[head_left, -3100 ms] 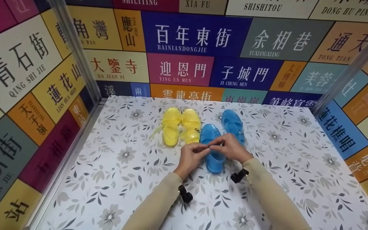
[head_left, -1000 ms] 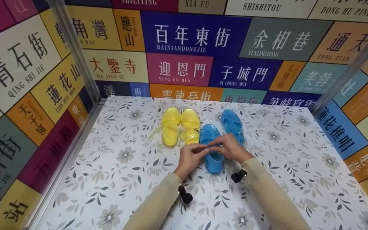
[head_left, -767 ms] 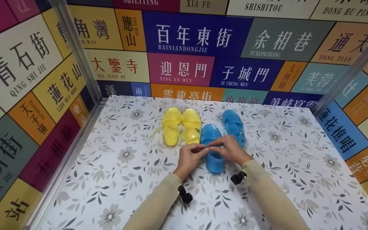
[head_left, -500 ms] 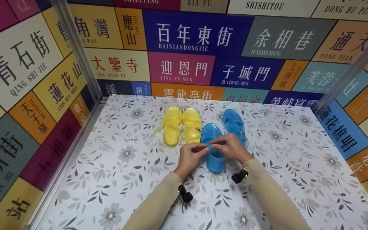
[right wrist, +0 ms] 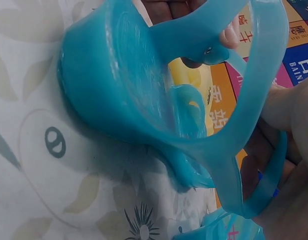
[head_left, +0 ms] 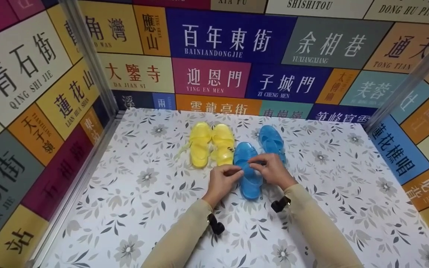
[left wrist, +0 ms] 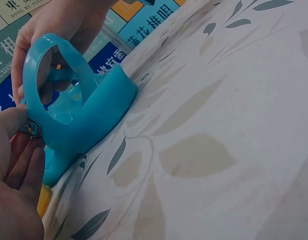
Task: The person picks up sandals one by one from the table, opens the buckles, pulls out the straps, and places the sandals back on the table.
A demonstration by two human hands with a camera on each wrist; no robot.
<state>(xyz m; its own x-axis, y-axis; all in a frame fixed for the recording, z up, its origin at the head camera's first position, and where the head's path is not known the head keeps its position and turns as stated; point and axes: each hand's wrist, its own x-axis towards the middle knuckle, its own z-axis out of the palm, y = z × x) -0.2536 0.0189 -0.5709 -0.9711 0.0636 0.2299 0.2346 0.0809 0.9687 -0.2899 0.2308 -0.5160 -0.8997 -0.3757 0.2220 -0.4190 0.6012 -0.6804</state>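
A blue jelly sandal (head_left: 251, 190) stands on the patterned tabletop between the two hands. At its left side, my left hand (head_left: 220, 185) pinches the strap by a small metal buckle (left wrist: 32, 128) between thumb and fingers. My right hand (head_left: 276, 172) holds the sandal's thin ankle strap (right wrist: 267, 196) with its fingertips, just right of the left hand's fingertips. Part of that strap is hidden behind the heel loop and fingers in the right wrist view. The second blue sandal (head_left: 270, 137) lies behind, partly covered by the right hand.
Two yellow sandals (head_left: 211, 143) lie side by side to the left, the right one close to the blue sandal's toe. Walls printed with street names (head_left: 214, 35) enclose the table (head_left: 132, 216) at the back and both sides.
The right hand has moved slightly right, widening the gap between both hands' fingertips. The left hand stays by the buckle. The sandals keep their places.
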